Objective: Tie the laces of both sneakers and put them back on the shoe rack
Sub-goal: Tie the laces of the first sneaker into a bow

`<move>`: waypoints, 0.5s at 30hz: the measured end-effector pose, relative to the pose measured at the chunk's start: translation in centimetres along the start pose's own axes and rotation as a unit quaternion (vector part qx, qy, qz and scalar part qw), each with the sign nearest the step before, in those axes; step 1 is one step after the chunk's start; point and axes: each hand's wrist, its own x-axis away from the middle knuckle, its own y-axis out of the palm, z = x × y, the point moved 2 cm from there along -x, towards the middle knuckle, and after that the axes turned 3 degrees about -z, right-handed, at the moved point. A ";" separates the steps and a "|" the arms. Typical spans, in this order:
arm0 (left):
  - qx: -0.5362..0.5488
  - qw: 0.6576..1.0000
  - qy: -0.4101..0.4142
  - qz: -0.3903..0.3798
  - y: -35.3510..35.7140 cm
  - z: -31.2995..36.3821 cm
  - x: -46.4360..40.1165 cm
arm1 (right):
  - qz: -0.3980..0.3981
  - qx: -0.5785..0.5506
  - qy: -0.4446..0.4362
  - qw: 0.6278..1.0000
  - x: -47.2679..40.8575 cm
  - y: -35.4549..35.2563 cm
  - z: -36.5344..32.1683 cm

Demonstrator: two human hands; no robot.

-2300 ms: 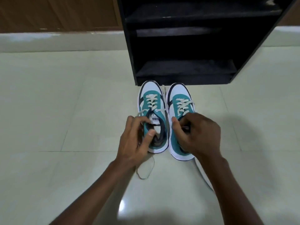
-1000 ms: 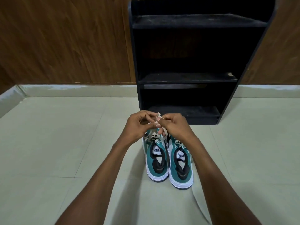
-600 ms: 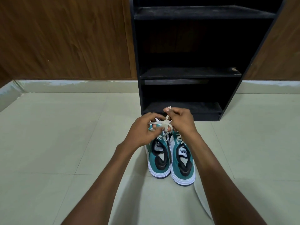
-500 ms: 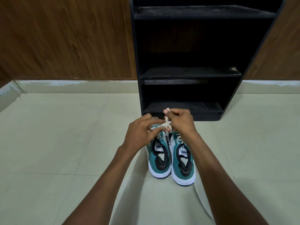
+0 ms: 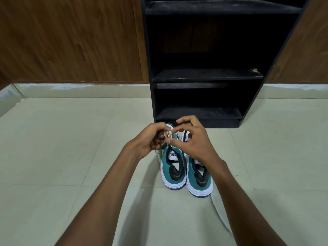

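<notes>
Teal-and-white sneakers stand side by side on the tiled floor (image 5: 53, 148), heels toward the camera, just before the black shoe rack (image 5: 204, 77) (shelves bare). Both hands work over the left sneaker (image 5: 173, 166): left hand (image 5: 149, 141) and right hand (image 5: 193, 142) each pinch its cream lace (image 5: 168, 136). The right sneaker (image 5: 199, 178) stands partly under the right wrist.

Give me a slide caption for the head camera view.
Both hands, left and right, work the left sneaker's lace before a black shoe rack.
</notes>
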 end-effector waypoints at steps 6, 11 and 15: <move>-0.039 0.999 -0.029 -0.018 -0.1 0.2 0.0 | 0.035 -0.160 0.096 0.982 -0.9 -0.9 -1.9; -0.032 0.999 -0.030 0.025 -0.8 0.2 0.1 | 0.071 -0.407 0.148 0.899 -1.2 -4.8 -3.5; -0.046 0.999 -0.017 0.021 -0.6 -0.1 -0.1 | 0.006 -0.206 0.197 0.958 -0.4 -4.7 -3.1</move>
